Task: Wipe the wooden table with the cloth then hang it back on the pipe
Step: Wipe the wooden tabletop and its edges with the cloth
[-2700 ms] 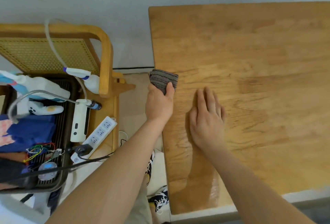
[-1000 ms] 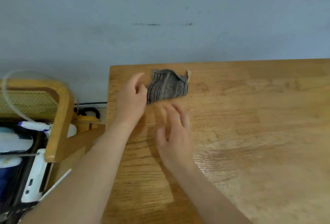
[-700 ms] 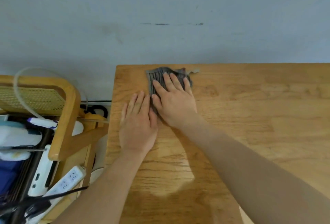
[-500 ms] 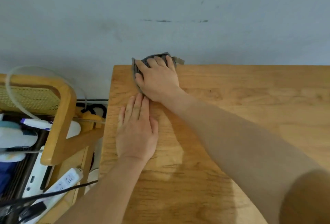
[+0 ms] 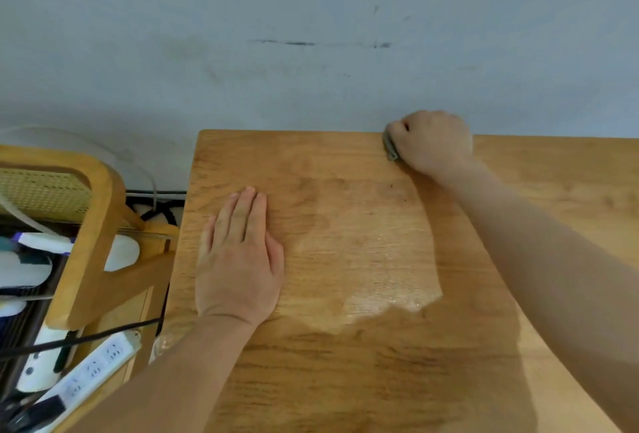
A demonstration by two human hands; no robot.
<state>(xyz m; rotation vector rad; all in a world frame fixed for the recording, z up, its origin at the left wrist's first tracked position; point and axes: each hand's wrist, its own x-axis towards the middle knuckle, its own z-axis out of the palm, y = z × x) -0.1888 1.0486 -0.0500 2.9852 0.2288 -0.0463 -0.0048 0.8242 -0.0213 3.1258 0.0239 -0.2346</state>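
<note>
The wooden table fills the lower right of the view, its far edge against a grey wall. My right hand presses down at that far edge, curled over the grey striped cloth; only a thin strip of cloth shows at the hand's left side. My left hand lies flat on the table near its left edge, fingers together, holding nothing. A damp sheen covers the wood between the two hands. No pipe is in view.
Left of the table stands a wooden rattan-backed chair beside a rack of bottles and gadgets. A white power strip with a black cable lies at the lower left. The grey wall runs along the table's far edge.
My right hand has slid the cloth to the right along the table's far edge, from the far left corner. My left hand has stayed flat in place.
</note>
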